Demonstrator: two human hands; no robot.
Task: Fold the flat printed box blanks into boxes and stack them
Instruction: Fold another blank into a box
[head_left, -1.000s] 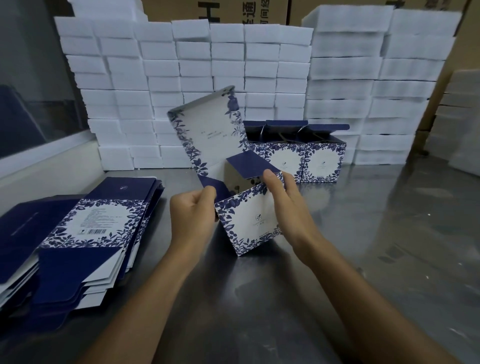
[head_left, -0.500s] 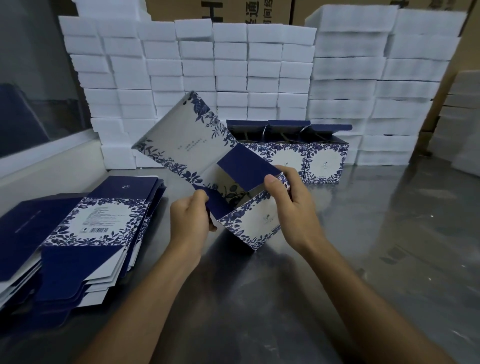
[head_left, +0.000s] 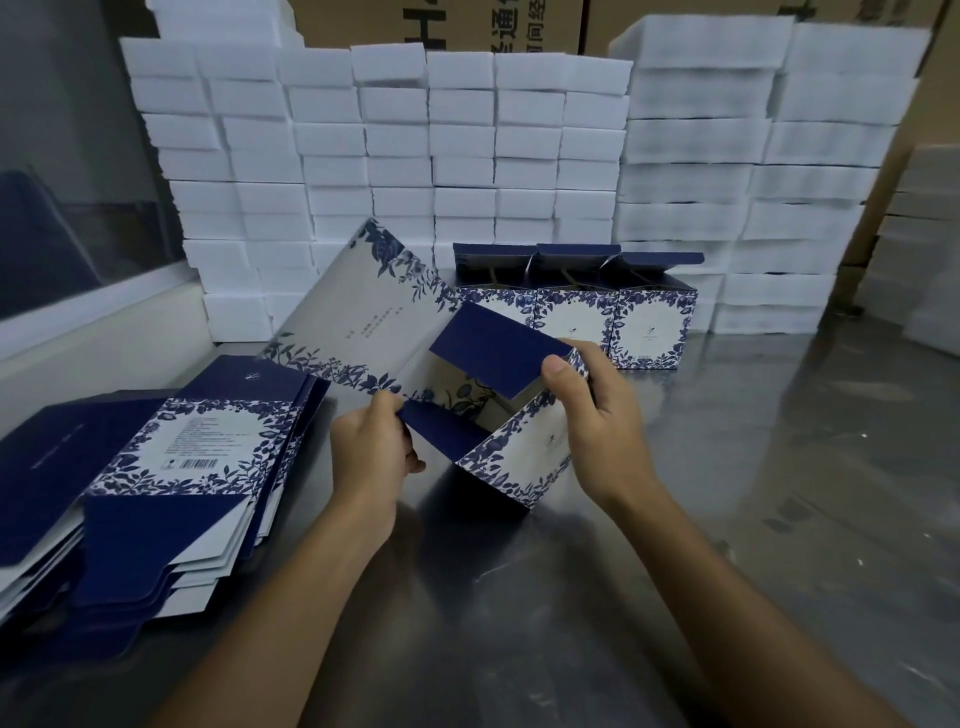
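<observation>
Along the back of the steel table (head_left: 727, 519) rise walls of white foam blocks (head_left: 415, 156), with brown cartons (head_left: 467, 26) behind them bearing Chinese characters too cropped to read in full. Just before the foam stand three folded boxes (head_left: 576, 312) side by side, touching, their top flaps open. At left lies a stack of flat blanks (head_left: 171, 467), the uppermost showing a barcode and small print too fine to read. Between the hands, near the middle of the table, a half-formed box (head_left: 415, 353) lies tilted, its long panel leaning back to the left with faint lines of unreadable text. The left hand (head_left: 371, 452) pinches a navy flap at the open end; the right hand (head_left: 597, 415) grips the box's right side, thumb pressing on another navy flap.
</observation>
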